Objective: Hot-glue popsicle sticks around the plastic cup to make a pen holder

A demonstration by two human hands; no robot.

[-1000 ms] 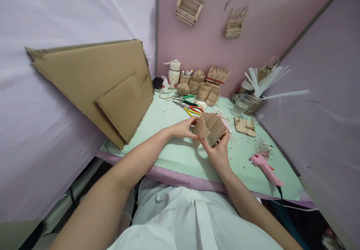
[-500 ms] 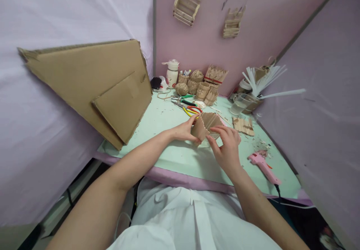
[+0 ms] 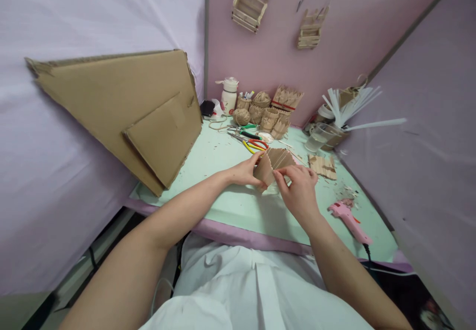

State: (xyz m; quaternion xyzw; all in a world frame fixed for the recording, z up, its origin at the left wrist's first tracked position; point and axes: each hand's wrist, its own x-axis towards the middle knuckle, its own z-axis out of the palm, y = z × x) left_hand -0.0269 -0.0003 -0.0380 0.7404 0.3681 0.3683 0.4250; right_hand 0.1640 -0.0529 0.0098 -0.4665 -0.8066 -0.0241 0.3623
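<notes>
A small open box of craft sticks (image 3: 265, 169), with scalloped upper edges, stands tilted near the middle of the table. My left hand (image 3: 245, 172) grips its left wall, thumb at the near lower corner and fingers at the far side. At the box's near edge my right hand (image 3: 300, 187) is closed in a pinch, thumb and forefinger together. Whatever lies between those fingertips is too small to make out. Part of the box's right side is hidden behind my right hand.
Pliers (image 3: 255, 145) with red and yellow handles lie just beyond the box. A pink glue gun (image 3: 349, 221) rests at the right, near a flat stick panel (image 3: 323, 166). Large cardboard (image 3: 148, 102) leans at the left. Twine balls (image 3: 241, 117) and a bottle (image 3: 228, 96) stand behind.
My right thumb and forefinger have come together in a pinch at the box's near edge. The left hand keeps its hold, and the view has shifted slightly.
</notes>
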